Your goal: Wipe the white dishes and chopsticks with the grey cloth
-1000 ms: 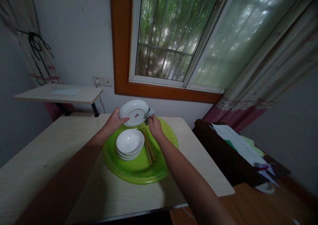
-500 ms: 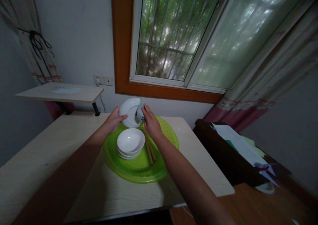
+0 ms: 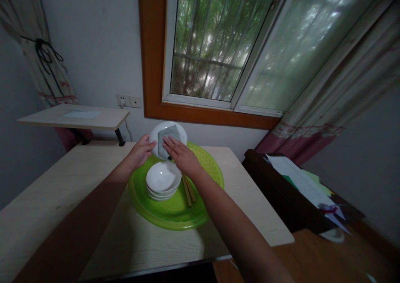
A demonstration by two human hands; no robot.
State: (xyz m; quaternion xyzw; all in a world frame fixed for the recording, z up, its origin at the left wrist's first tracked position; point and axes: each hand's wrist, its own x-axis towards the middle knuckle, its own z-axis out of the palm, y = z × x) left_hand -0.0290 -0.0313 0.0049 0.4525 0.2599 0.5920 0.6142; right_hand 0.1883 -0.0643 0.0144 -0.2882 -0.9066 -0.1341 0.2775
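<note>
My left hand (image 3: pixel 141 152) grips the left rim of a white plate (image 3: pixel 183 134), thumb over its top face. The plate is held tilted above the far part of a round green tray (image 3: pixel 168 224). A grey cloth (image 3: pixel 170 132) lies spread over the middle of the plate. Pressing on that cloth is my right hand (image 3: pixel 181 153), its fingers stretched out flat and not wrapped round it. Below the plate, a stack of white bowls (image 3: pixel 163 178) stands on the tray. Wooden chopsticks (image 3: pixel 188 191) lie to the right of the bowls, their far ends hidden by my right hand.
The tray rests on a pale wooden table (image 3: pixel 250 204). A small raised shelf (image 3: pixel 73 116) with a paper on it stands at the back left. Wall and window (image 3: pixel 218 45) are behind the table. Papers (image 3: pixel 296 179) lie on a dark piece of furniture at the right.
The cloth, bunched at the plate's right edge before, now lies flat across its middle. My right hand has moved left over the plate and its fingers have flattened. The left hand keeps its grip.
</note>
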